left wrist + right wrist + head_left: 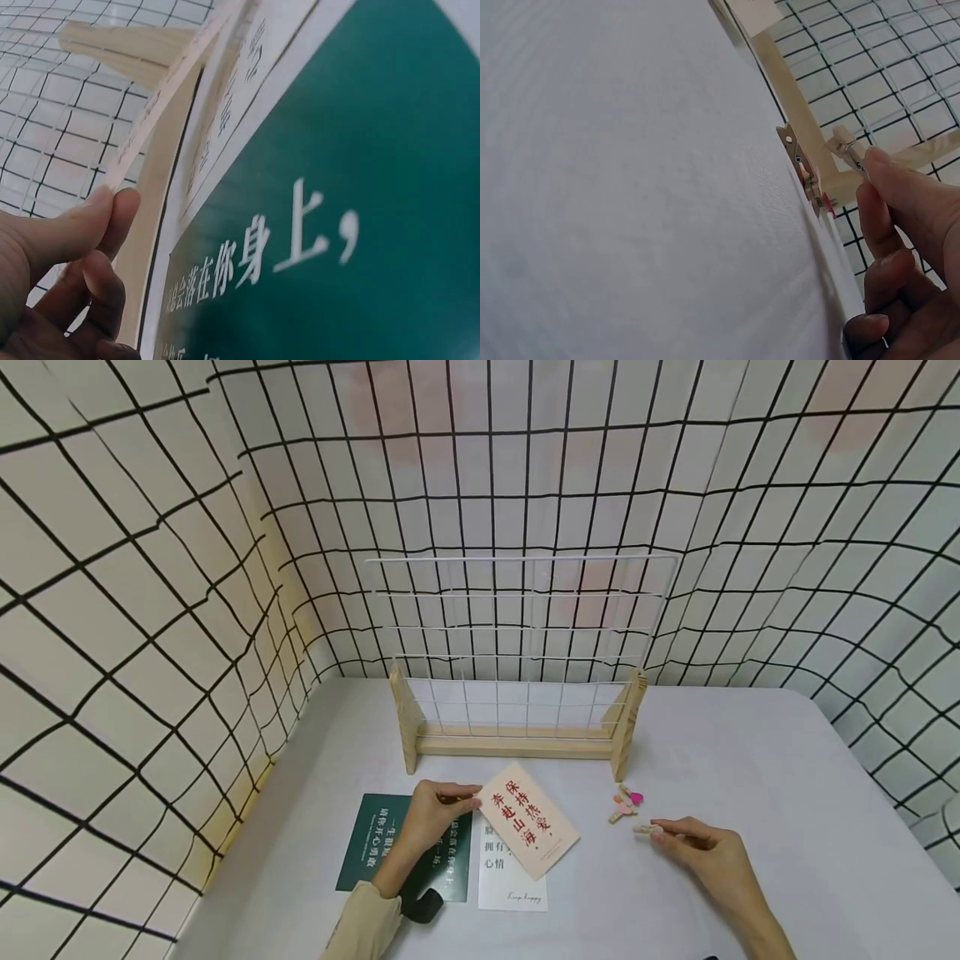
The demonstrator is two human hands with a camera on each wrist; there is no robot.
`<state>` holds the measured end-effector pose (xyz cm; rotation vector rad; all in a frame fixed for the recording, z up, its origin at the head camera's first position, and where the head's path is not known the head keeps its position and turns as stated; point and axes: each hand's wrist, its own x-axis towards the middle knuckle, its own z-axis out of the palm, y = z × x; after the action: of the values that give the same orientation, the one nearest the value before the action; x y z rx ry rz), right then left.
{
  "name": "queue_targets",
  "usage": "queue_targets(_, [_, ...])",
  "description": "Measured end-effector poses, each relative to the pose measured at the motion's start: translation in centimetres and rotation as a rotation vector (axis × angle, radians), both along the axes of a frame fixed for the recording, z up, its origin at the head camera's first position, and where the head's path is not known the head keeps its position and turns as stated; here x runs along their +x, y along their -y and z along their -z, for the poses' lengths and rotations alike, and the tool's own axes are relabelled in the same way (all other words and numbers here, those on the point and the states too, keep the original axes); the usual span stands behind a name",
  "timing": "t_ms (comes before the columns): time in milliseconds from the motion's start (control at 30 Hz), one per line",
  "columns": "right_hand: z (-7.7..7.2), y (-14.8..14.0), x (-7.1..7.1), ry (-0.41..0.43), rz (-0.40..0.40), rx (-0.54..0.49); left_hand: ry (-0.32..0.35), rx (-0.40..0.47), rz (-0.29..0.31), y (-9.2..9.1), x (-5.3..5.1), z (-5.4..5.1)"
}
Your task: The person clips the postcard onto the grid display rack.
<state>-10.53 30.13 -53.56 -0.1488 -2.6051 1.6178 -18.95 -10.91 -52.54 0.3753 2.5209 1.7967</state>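
The left hand (433, 814) pinches a pale-pink paper card with red characters (528, 822) above the table (750, 752); the right hand (707, 853) pinches a small wooden clothespin (644, 830). That edge-only grip could let the card swivel if bumped. Otherwise: one white printed card (513, 897), one white wire rack on wooden feet (517, 747), dark-green cards (352, 872), one or two, and heart-trimmed clothespins (624, 810) too jumbled to count.

back wall (570, 460): pale, black-gridded; left wall (120, 602): yellow-tinged, black-gridded; table (757, 768): white covering
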Motion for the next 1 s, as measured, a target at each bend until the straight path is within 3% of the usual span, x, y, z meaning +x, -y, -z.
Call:
queue_targets(267, [0.1,-0.2,-0.1,-0.005,0.041,-0.002,-0.006,0.055,-0.117,-0.1,0.1,0.1])
queue_targets(500, [-0.1,-0.1,-0.1,0.01,0.033,0.003,-0.001,0.147,-0.282,0.3,0.0,-0.2])
queue_targets(767, [-0.2,-0.1,-0.1,0.004,0.013,0.0,-0.029,0.291,-0.386,1.1,-0.1,-2.3])
queue_targets(1000, [0.0,-0.1,-0.2,0.003,0.013,0.0,-0.083,0.343,-0.411,1.8,-0.5,-4.5])
